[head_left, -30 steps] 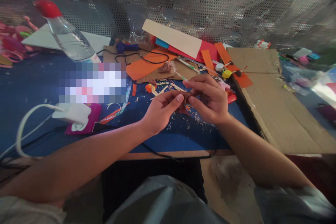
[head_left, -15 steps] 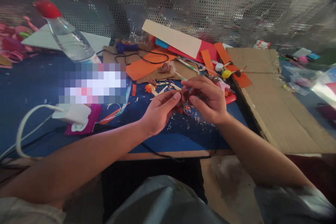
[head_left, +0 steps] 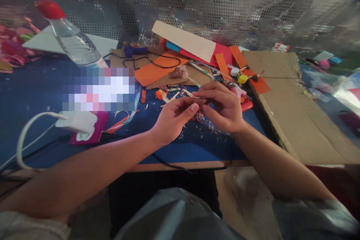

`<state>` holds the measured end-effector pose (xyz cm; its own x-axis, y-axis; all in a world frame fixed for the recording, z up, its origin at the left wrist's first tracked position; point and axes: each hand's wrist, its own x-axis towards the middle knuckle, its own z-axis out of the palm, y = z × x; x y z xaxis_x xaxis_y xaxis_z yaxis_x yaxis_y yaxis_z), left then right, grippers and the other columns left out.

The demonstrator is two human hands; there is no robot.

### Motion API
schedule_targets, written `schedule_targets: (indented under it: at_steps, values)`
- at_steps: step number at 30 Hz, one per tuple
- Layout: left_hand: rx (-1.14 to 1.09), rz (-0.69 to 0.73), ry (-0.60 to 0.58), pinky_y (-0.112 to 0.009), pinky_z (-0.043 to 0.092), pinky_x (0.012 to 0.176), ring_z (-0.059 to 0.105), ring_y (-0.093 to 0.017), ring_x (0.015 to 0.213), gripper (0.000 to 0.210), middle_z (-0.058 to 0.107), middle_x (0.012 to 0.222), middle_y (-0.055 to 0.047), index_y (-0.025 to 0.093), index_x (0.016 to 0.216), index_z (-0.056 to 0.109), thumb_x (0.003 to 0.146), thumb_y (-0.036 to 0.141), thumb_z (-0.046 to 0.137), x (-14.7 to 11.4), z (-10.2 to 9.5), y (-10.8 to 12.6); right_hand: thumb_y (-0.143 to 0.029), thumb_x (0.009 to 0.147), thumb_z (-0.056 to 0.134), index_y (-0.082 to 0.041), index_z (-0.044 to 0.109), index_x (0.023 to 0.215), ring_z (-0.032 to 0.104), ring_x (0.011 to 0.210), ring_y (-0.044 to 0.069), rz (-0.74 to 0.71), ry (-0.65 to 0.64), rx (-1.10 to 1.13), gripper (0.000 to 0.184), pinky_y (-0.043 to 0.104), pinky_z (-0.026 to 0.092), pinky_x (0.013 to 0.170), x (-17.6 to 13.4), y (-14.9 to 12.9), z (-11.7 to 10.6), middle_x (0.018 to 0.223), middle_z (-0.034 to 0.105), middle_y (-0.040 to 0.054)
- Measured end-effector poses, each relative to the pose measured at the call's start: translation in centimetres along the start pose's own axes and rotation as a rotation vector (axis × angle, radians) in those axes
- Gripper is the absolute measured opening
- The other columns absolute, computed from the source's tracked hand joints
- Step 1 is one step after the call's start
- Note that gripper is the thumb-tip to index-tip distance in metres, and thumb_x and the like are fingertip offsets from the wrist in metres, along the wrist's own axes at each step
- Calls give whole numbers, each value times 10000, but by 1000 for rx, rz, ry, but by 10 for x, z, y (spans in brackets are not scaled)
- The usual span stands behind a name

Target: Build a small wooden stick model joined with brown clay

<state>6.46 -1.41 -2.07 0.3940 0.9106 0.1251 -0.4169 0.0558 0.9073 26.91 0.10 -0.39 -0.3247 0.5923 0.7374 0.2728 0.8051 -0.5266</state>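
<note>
My left hand [head_left: 174, 118] and my right hand [head_left: 223, 107] meet over the blue table, fingertips close together. Both are closed in a pinch, thumbs against the fingers. Whatever sits between them is small and mostly hidden by the fingers, so I cannot make it out. Just below the fingertips lies an orange ring-shaped piece [head_left: 201, 117] among pale shavings. Behind the hands are thin wooden sticks [head_left: 171, 96], a small orange piece [head_left: 159, 94] and a brown lump in clear plastic [head_left: 179, 72].
A red-capped bottle [head_left: 75, 41] and a white charger [head_left: 80, 122] on a magenta power strip [head_left: 102, 122] stand left. Orange sheets [head_left: 152, 71], a glue gun-like blue tool [head_left: 136, 50] and a yellow-capped pot [head_left: 242, 79] lie behind. Cardboard [head_left: 298, 108] covers the right side.
The fingers have shifted slightly against each other: my left fingers now reach straighter toward the right hand, and my right thumb sits a little further left. The surroundings stay the same.
</note>
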Motion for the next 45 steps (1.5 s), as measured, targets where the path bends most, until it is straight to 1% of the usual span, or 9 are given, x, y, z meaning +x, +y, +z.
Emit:
schedule_targets:
  at_steps: [8, 12, 18, 21, 25, 29, 35, 41, 45]
  values:
    - [43, 49, 16, -268, 478, 699, 592, -116, 742, 512, 710, 824, -12, 190, 1054, 847, 897, 672, 923, 1, -1, 2, -214, 1034, 789, -337, 869, 1311, 806, 918, 191, -127, 60, -173, 314, 342, 688, 800, 4, -2, 2, 1098, 829, 59]
    - [44, 68, 0, -276, 479, 751, 611, -118, 771, 486, 702, 818, -11, 199, 1036, 863, 962, 679, 859, 0, -3, 0, -200, 1029, 786, -340, 879, 1283, 811, 915, 192, -123, 75, -179, 305, 353, 699, 817, 4, -1, 0, 1080, 831, 55]
    - [-17, 35, -2, -276, 521, 770, 666, -115, 779, 449, 746, 868, -5, 213, 1057, 860, 911, 632, 931, -1, -2, -1, -178, 1016, 772, -340, 881, 1291, 813, 934, 197, -106, 66, -155, 337, 366, 705, 842, 4, 0, -1, 1096, 833, 59]
    - [-52, 13, 10, -282, 553, 795, 707, -123, 795, 463, 778, 883, -10, 214, 1095, 849, 898, 622, 947, -1, -1, -3, -193, 1025, 717, -331, 861, 1353, 808, 984, 216, -78, 40, -121, 385, 386, 707, 863, 3, -2, -2, 1148, 828, 77]
    - [-54, 22, 19, -299, 581, 825, 720, -131, 814, 479, 812, 964, -31, 200, 1104, 833, 891, 612, 956, 1, -2, -3, -182, 1015, 676, -348, 790, 1489, 797, 994, 218, -55, 26, -76, 515, 347, 693, 767, 2, -3, -2, 1205, 820, 80]
    - [-45, 36, 15, -283, 582, 810, 714, -113, 787, 469, 803, 937, -14, 205, 1073, 830, 879, 609, 966, 1, -1, -1, -151, 1008, 693, -353, 854, 1367, 810, 982, 209, -103, 40, -118, 442, 391, 710, 879, 2, -1, -1, 1146, 825, 62]
    - [-64, 3, 28, -280, 605, 823, 741, -125, 806, 497, 802, 900, -14, 198, 1085, 830, 855, 612, 983, 0, 0, -2, -164, 1009, 695, -340, 877, 1311, 807, 974, 206, -99, 49, -100, 393, 389, 706, 871, 2, -1, -1, 1127, 818, 62]
    - [-72, 38, 27, -269, 610, 815, 735, -112, 815, 441, 851, 1016, -36, 203, 1095, 820, 903, 575, 959, 0, 1, -3, -366, 1060, 697, -334, 739, 1558, 780, 958, 216, -1, -3, 62, 501, 339, 679, 709, 0, -4, -3, 1277, 789, 100]
    - [-102, 51, 9, -315, 664, 859, 803, -154, 908, 430, 877, 1191, -84, 208, 1160, 795, 926, 533, 952, -1, 3, -1, -500, 1028, 785, -317, 805, 1445, 732, 873, 190, 80, 19, 59, 455, 348, 666, 720, 0, -5, -3, 1233, 774, 90]
